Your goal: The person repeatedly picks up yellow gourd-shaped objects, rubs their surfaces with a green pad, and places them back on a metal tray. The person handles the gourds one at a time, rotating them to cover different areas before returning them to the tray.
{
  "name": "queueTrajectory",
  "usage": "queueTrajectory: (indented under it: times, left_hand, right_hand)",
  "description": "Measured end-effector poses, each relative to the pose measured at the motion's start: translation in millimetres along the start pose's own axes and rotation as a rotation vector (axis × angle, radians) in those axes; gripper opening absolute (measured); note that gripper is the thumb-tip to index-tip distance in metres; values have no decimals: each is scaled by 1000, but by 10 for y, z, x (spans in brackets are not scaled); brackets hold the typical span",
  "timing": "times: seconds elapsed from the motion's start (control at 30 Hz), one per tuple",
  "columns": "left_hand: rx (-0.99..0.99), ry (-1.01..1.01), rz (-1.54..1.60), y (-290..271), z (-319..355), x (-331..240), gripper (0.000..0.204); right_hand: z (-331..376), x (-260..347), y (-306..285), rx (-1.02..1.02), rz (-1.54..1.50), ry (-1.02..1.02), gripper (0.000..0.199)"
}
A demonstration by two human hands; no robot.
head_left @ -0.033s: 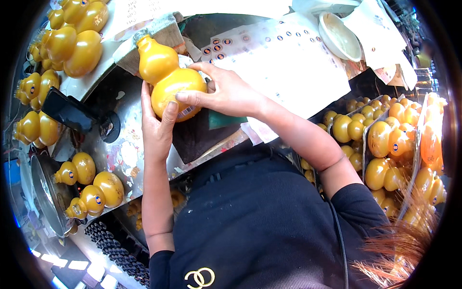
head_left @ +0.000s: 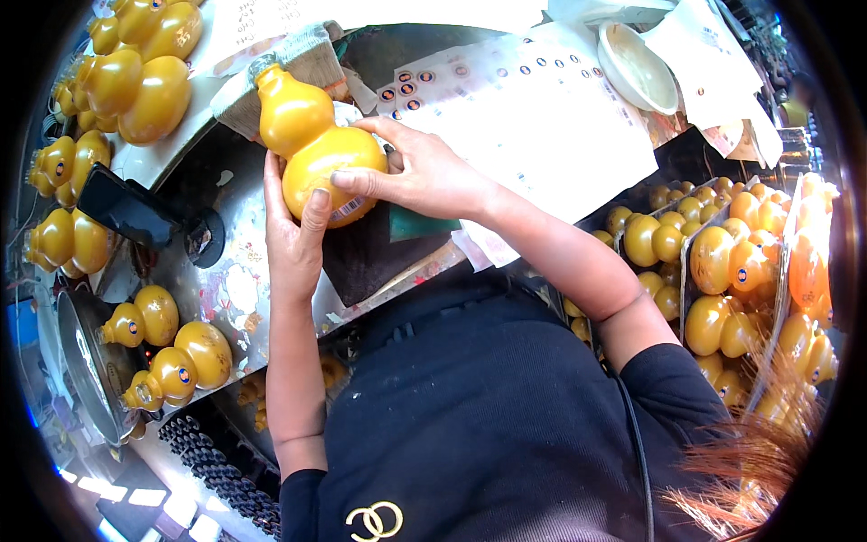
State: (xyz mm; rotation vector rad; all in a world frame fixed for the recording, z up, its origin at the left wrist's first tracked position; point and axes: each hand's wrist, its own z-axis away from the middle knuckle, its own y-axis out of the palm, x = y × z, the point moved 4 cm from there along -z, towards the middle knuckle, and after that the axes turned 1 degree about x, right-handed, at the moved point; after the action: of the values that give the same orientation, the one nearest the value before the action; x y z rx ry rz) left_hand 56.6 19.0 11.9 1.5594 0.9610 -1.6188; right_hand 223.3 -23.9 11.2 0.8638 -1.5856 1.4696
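A glossy yellow gourd-shaped bottle (head_left: 327, 167) with a clear neck lies tilted between my two hands, its neck pointing up and left toward a folded grey-white cloth (head_left: 307, 61). My left hand (head_left: 296, 226) wraps the lower left of the wide bulb, thumb on its front. From the right, my right hand (head_left: 420, 172) grips the same bulb, thumb across its front and fingers behind. A small barcode label (head_left: 348, 209) shows low on the bulb between the thumbs. Beneath is a dark cloth or pad (head_left: 361, 262) at the table's near edge.
Sticker sheets (head_left: 533, 117) cover the table beyond my right arm, with a white oval bowl (head_left: 638, 69) at their far end. A black phone (head_left: 131, 208) stands on a round base at left. Several gourd bottles (head_left: 203, 352) stand left; crates of more (head_left: 722, 262) lie right.
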Motion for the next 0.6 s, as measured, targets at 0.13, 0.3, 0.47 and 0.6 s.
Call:
queueTrajectory:
  times: [0.13, 0.3, 0.47, 0.6]
  left_hand:
    - [42, -18, 134, -17, 0, 79, 91]
    - [-24, -36, 264, -31, -19, 41, 77]
    - [-95, 22, 69, 59, -88, 28, 70]
    - [-127, 1, 94, 84, -88, -2, 70]
  right_hand:
    - [49, -46, 3, 117, -322, 162, 97]
    - [-4, -9, -29, 77, -291, 147, 99]
    - [-73, 98, -59, 181, 75, 166, 88]
    - [-73, 46, -40, 178, 35, 191, 92]
